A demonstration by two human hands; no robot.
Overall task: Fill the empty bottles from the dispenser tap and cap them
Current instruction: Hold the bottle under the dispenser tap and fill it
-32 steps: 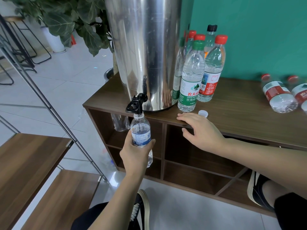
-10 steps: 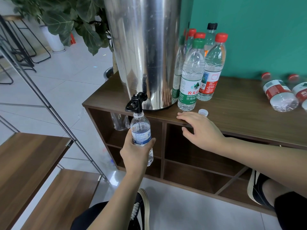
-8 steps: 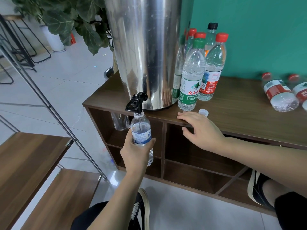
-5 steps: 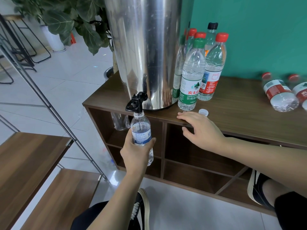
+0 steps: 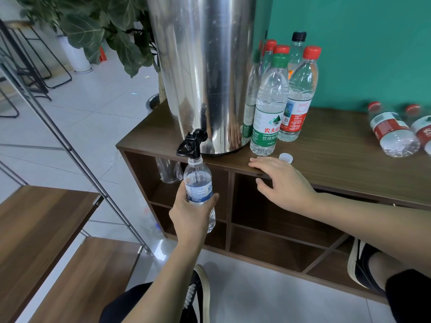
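Observation:
A tall steel dispenser [image 5: 205, 66] stands on the wooden cabinet [image 5: 338, 159]. Its black tap [image 5: 191, 143] juts over the front edge. My left hand [image 5: 191, 213] grips a small clear bottle with a blue label [image 5: 198, 183], uncapped, its mouth right under the tap. Water fills most of it. My right hand [image 5: 282, 183] rests flat on the cabinet's front edge, fingers relaxed, holding nothing. A white cap [image 5: 286, 157] lies on the top just beyond its fingers.
Several capped bottles [image 5: 279, 96] stand beside the dispenser against the green wall. Two red-labelled bottles [image 5: 394, 131] lie on their sides at the right. Another bottle [image 5: 169, 170] sits in the shelf under the tap. Wooden steps [image 5: 46, 229] and a metal rail are left.

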